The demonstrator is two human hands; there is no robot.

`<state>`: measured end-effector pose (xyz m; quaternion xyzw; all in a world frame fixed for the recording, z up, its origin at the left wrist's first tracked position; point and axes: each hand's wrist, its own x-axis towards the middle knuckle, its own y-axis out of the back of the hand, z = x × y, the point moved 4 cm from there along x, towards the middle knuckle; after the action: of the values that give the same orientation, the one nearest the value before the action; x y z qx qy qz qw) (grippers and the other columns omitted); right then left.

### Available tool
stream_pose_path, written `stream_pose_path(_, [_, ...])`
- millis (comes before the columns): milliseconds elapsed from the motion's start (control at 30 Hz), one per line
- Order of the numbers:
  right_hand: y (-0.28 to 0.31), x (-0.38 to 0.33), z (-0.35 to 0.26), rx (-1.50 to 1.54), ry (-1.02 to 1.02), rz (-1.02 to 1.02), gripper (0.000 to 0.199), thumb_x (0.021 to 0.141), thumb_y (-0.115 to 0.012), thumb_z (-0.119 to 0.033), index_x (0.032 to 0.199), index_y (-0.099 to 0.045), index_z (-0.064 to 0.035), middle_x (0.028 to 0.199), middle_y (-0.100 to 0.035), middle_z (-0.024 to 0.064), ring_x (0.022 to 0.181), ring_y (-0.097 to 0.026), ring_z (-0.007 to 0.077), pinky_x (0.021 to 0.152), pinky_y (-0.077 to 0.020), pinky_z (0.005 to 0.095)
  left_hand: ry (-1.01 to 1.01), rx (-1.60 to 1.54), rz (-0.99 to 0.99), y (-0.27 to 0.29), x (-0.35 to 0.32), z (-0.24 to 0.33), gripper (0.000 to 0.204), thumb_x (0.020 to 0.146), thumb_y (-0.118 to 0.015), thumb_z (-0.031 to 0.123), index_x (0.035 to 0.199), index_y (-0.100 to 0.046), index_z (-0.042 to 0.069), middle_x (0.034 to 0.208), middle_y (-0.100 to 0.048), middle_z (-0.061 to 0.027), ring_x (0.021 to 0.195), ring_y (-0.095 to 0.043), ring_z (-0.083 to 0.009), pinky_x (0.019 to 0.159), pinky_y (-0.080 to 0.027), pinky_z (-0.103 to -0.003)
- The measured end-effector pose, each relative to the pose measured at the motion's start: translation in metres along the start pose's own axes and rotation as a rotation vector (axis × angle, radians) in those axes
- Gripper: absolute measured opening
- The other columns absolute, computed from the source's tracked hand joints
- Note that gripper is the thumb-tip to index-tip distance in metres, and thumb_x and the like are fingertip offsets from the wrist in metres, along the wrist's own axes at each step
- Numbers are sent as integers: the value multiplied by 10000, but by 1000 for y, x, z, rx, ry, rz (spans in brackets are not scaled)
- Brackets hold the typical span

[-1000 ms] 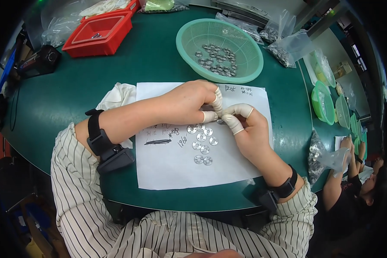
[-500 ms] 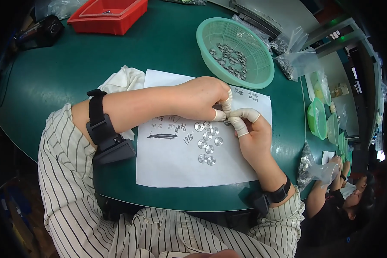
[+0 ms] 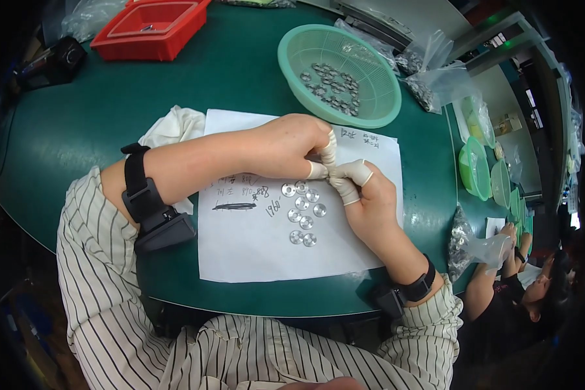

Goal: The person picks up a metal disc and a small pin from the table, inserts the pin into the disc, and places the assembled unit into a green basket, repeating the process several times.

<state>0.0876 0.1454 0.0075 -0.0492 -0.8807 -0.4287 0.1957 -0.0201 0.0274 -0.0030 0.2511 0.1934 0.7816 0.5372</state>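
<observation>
Flat round metal washers (image 3: 303,214) on paper (image 3: 253,250)

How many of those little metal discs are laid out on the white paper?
8 metal discs show on the white paper: three in a row just below the fingertips, three beneath them, two lowest. More may be hidden under the hands.
</observation>
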Motion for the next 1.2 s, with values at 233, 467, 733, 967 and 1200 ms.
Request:
stream_pose_path(233, [3,-7,16,529,-378,49,57,890,-596,-62,937,-592,-30,782,-581,0,616,-501,57,545,-407,185,-148,107,54,0,-4,6,116,736,-713,70,834,-664,32,862,-605,-77,777,-600,-237,685,-492,-318])
stream_pose_path(467, [-5,-4,18,453,-330,-19,76,894,-587,-51,962,-584,-17,816,-602,8,635,-488,48,565,-410,183,21,18,76,0,0,-1,91,741,-695,52,814,-647,28,829,-614,-90,771,-623,-215,691,-507,-297])
stream_pose_path(733, [-8,-5,21,434,-413,-8,54,881,-596,-35,932,-595,-18,816,-615,27,656,-531,69,584,-435,200,41,6,72,0,-3,-1,95,740,-690,57,817,-646,23,831,-615,-94,769,-623,-218,693,-504,-306])
stream_pose_path(967, [-6,6,-7,-7,46,-14,68,825,-627,-5,883,-603,-32,749,-573,80,652,-598,179,602,-475,270,44,62,63,4,-5,2,106,730,-694,56,819,-645,24,829,-608,-94,762,-616,-223,681,-493,-312])
stream_pose_path(1200, [-1,1,13,188,-86,29,50,865,-605,-38,909,-591,-19,781,-585,43,669,-564,115,599,-462,242,-80,89,64,-2,2,7,133,728,-724,79,824,-644,33,832,-595,-90,795,-596,-237,706,-483,-322])
